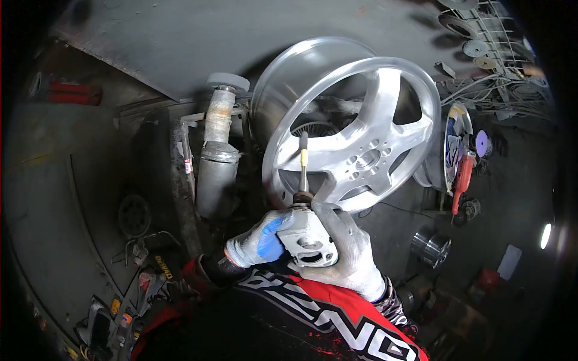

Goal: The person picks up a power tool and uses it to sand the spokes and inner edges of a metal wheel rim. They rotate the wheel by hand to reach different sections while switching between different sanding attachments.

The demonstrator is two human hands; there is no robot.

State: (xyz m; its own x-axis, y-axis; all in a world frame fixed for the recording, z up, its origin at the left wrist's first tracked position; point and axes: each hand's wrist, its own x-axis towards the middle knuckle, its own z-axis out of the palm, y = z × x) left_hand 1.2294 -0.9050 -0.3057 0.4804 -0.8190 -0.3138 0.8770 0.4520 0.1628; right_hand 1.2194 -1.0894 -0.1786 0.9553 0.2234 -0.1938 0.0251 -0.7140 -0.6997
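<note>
Head view, hands point(262, 239) point(355, 249) on tool point(307, 231), discs point(475, 48) by rack point(498, 35)

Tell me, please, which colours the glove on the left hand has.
Left glove: whitish grey and blue, seen in the head view.

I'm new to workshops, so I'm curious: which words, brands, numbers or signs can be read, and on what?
"DEWALT": yellow letters on a dark item, lower left.
Shirt: large white lettering, distorted, partly hidden; not surely readable.
Held tool, wheel: nothing readable.
</note>
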